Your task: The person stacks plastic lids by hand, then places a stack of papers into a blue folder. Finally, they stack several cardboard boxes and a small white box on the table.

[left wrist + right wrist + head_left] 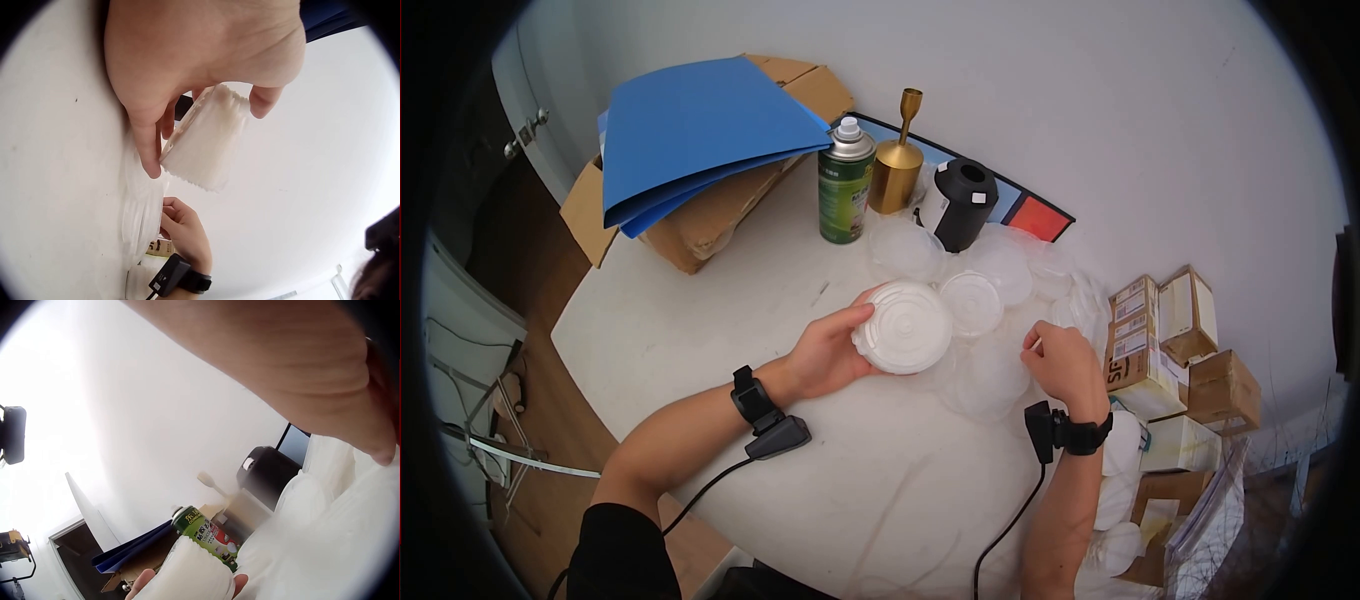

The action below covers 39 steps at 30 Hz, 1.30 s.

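My left hand (832, 350) grips a stack of round white translucent lids (906, 327), thumb on the top rim, fingers round the side. The left wrist view shows the ridged edges of this stack (209, 140) between the thumb and fingers of the left hand (200, 50). To the right, my right hand (1068, 368) hangs over the edge of a pile of loose clear lids (985, 375), its fingers curled, with nothing visible in them. In the right wrist view, a fingertip of the right hand (312, 375) appears close to the pile (319, 531); contact is unclear.
Behind the lids stand a green spray can (845, 185), a gold holder (897, 170) and a black cylinder (960, 210). Blue folders (705, 135) lie on a cardboard box (700, 225) at the table's back left. Small boxes (1135, 345) are stacked beyond the right side.
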Each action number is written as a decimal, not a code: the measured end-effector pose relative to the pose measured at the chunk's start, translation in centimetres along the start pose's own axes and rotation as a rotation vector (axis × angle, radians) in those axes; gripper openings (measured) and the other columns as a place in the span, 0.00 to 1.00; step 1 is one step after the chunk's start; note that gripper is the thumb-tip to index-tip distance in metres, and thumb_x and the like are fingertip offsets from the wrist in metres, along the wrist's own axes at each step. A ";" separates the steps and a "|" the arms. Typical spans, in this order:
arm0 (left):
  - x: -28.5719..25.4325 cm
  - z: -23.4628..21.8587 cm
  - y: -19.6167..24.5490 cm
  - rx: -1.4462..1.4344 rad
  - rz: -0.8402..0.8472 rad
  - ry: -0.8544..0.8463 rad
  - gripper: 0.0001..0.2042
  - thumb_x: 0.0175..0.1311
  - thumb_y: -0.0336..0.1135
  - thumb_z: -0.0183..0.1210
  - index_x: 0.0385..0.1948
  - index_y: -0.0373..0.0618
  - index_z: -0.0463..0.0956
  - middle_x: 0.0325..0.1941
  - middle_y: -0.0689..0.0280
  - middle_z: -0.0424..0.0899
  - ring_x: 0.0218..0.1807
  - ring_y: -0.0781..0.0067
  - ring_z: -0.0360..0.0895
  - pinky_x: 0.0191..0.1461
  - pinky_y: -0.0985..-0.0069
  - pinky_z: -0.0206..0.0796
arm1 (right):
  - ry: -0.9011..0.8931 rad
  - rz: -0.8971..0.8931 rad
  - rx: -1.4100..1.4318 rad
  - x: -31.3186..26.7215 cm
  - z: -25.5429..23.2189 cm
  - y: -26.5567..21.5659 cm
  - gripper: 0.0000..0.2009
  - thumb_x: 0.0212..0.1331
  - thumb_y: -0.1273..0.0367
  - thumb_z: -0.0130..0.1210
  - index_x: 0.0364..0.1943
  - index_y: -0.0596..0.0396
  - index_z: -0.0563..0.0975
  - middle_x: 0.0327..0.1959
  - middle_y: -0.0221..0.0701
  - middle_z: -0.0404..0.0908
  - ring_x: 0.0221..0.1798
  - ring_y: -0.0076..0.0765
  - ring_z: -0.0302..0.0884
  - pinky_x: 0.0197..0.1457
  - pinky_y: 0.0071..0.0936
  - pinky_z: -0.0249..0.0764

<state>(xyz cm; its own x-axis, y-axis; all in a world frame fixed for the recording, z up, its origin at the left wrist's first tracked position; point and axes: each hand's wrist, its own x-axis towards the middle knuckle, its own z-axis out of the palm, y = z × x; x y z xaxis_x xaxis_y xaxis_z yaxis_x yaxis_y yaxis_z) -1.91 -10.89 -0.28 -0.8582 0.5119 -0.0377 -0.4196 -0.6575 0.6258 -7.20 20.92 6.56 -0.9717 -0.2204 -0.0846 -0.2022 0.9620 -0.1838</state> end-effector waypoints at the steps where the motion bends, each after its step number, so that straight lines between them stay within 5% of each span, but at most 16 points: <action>1: 0.0 0.1 0.0 0.003 0.000 0.002 0.32 0.79 0.51 0.45 0.80 0.50 0.50 0.82 0.58 0.60 0.80 0.49 0.62 0.80 0.37 0.54 | -0.009 -0.015 0.039 0.0 -0.1 -0.3 0.08 0.58 0.69 0.60 0.38 0.57 0.83 0.32 0.45 0.87 0.38 0.54 0.86 0.44 0.44 0.81; 12: -0.1 -0.2 0.2 -0.026 -0.024 -0.057 0.32 0.81 0.48 0.43 0.81 0.53 0.45 0.83 0.62 0.56 0.82 0.54 0.57 0.80 0.42 0.55 | 0.052 -0.196 0.164 0.2 1.0 -2.0 0.05 0.58 0.73 0.58 0.34 0.61 0.80 0.37 0.48 0.86 0.40 0.59 0.84 0.46 0.49 0.79; 15: -0.2 -0.4 0.0 -0.047 -0.028 -0.047 0.31 0.81 0.48 0.43 0.81 0.53 0.46 0.83 0.62 0.57 0.81 0.53 0.58 0.80 0.42 0.55 | 0.255 -0.219 0.222 0.3 0.5 -2.8 0.04 0.58 0.74 0.59 0.35 0.61 0.79 0.36 0.47 0.85 0.38 0.59 0.83 0.44 0.48 0.78; 30: -0.3 -0.4 0.3 -0.081 -0.020 -0.073 0.31 0.81 0.52 0.39 0.78 0.42 0.54 0.80 0.53 0.63 0.78 0.46 0.64 0.80 0.40 0.57 | 0.496 -0.343 -0.179 1.5 3.0 -3.2 0.05 0.57 0.78 0.58 0.37 0.59 0.77 0.38 0.39 0.78 0.42 0.47 0.82 0.41 0.43 0.81; 33: -0.3 -0.4 0.4 -0.099 -0.014 -0.052 0.31 0.81 0.52 0.40 0.78 0.42 0.54 0.80 0.53 0.63 0.78 0.46 0.64 0.79 0.40 0.58 | 0.638 -0.385 0.027 1.4 1.8 -4.1 0.05 0.59 0.78 0.57 0.39 0.59 0.78 0.39 0.39 0.78 0.42 0.45 0.82 0.41 0.44 0.80; 39: -0.4 0.6 0.4 -0.040 0.006 0.042 0.34 0.80 0.55 0.39 0.79 0.43 0.52 0.81 0.53 0.62 0.79 0.44 0.63 0.80 0.38 0.55 | 0.493 -0.186 0.325 0.0 -1.5 -3.5 0.05 0.61 0.78 0.56 0.40 0.61 0.78 0.34 0.40 0.80 0.35 0.45 0.80 0.39 0.40 0.76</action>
<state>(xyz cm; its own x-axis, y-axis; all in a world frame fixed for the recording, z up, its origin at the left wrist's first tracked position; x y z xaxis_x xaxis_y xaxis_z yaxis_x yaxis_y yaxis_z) -1.60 -11.01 0.47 -0.8720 0.4849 -0.0672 -0.4254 -0.6827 0.5942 -6.68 17.82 8.72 -0.8813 -0.2048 0.4258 -0.4019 0.7988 -0.4476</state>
